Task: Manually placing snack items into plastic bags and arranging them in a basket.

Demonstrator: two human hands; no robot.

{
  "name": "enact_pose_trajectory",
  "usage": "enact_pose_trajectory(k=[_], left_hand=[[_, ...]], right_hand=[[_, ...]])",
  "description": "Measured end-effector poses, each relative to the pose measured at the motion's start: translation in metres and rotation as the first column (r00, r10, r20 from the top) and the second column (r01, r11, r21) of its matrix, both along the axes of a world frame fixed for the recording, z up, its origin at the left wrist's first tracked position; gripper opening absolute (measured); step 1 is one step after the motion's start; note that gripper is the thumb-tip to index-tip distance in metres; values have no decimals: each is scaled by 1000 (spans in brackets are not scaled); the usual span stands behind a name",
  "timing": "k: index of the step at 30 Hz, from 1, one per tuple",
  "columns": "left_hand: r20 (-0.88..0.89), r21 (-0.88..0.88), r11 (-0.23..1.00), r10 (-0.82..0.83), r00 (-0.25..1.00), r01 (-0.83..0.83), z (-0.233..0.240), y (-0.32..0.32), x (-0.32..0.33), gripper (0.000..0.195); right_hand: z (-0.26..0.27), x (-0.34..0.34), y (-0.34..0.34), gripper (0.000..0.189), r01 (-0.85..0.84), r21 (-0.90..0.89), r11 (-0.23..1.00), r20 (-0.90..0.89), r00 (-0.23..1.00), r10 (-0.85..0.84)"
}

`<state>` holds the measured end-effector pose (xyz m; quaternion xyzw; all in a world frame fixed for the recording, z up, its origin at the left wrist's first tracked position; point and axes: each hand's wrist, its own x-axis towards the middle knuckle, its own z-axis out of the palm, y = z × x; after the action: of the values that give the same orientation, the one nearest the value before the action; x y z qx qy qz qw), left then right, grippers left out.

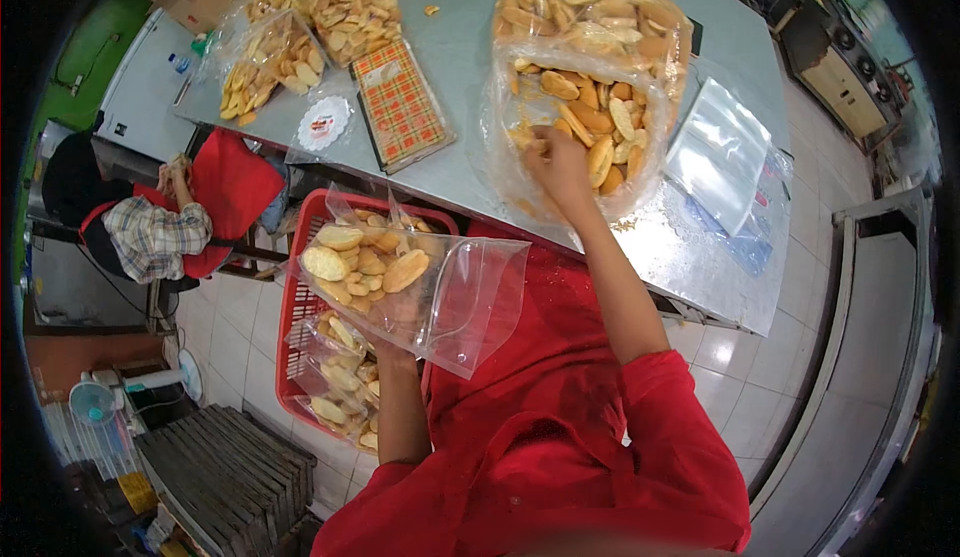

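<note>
My left hand holds a clear plastic zip bag from below, tilted over a red basket; the fingers show only dimly through the film. Small oval toasted bread pieces fill the bag's lower end. My right hand reaches into the mouth of a large clear plastic sack lying on the metal table. Its fingers are curled at the near left of the bread pieces there, beside crumbs. Whether they pinch a piece is hidden.
The red plastic basket contains several filled bags. On the metal table lie a plaid-covered book, round labels, more bread bags and empty clear bags. A seated person is at left, near stacked dark trays.
</note>
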<state>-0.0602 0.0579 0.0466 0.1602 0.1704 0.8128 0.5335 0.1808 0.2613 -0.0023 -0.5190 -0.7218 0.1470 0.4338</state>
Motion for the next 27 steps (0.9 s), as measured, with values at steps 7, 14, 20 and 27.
enact_pose_trajectory(k=[7,14,20,27], left_hand=[[128,8,1000,-2,992,0,-1,14,6,68],[94,174,970,-188,978,170,-49,20,-21,93],[501,-42,993,-72,863,107,-40,29,2,101],[-127,88,996,-7,992,18,-42,17,38,91]], right_hand=[[16,67,-43,32,73,-316,946,20,997,-70],[95,68,-119,28,-458,-542,704,-510,846,158],[69,1,-185,41,-610,-164,775,-42,790,612],[83,-35,-203,43,-549,-23,835,392,763,513]])
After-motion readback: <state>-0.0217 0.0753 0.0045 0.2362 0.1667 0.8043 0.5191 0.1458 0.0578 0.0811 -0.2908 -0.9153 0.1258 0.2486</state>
